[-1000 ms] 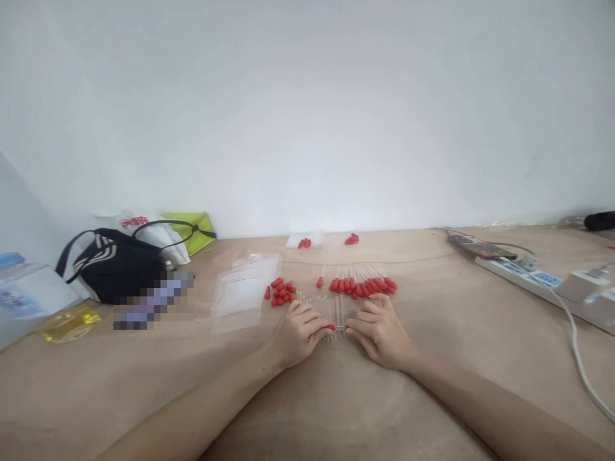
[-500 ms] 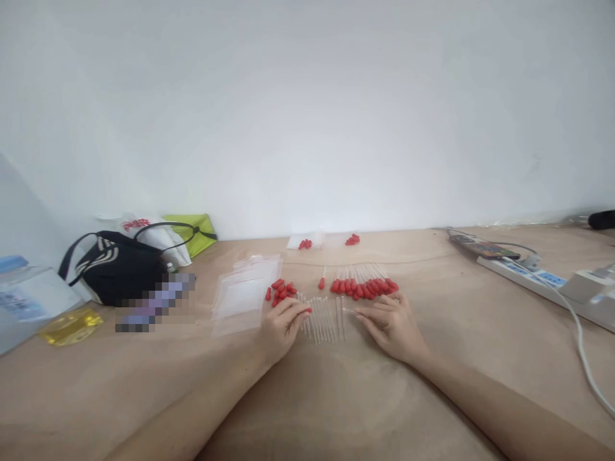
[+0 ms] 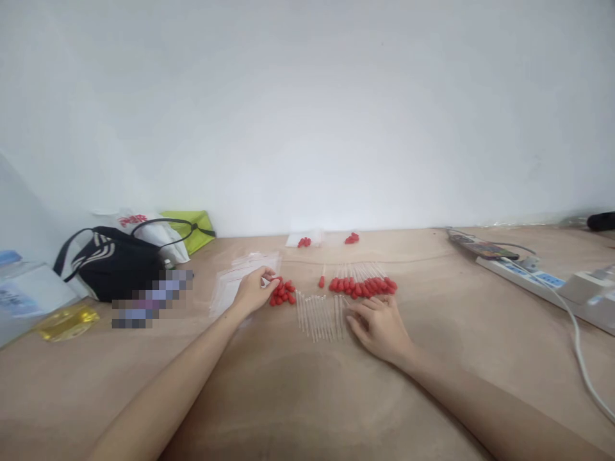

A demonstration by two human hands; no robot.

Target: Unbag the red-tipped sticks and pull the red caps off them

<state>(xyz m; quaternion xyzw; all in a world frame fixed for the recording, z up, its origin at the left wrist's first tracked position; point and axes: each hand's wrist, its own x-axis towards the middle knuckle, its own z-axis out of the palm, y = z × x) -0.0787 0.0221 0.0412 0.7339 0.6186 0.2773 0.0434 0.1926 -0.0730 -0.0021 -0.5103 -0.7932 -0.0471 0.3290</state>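
My left hand [image 3: 257, 288] is at the left edge of a loose pile of red rubber bulbs [image 3: 288, 296], thumb and fingers closed on one red bulb [image 3: 274, 283]. To the right of that pile lies a row of thin clear glass tubes [image 3: 317, 318], side by side. My right hand [image 3: 382, 325] rests at the row's right end, its fingers curled in a pinch around what looks like a glass tube [image 3: 344, 308], mostly hidden. Just beyond it are several glass droppers with red bulbs fitted [image 3: 365, 287], bulbs toward me. One separate dropper [image 3: 321, 281] lies left of them.
Clear plastic bags [image 3: 225, 288] lie left of the bulbs. Small bags with red bulbs [image 3: 304, 242] are near the wall. A black bag [image 3: 120, 262] and a yellow packet [image 3: 70, 322] stand left; a power strip [image 3: 523, 278] with a phone [image 3: 494, 250] and cable lies right.
My left hand has moved left and away from me, from above the glass tubes to the red bulb pile. My right hand stays near the row's right end, slightly shifted.
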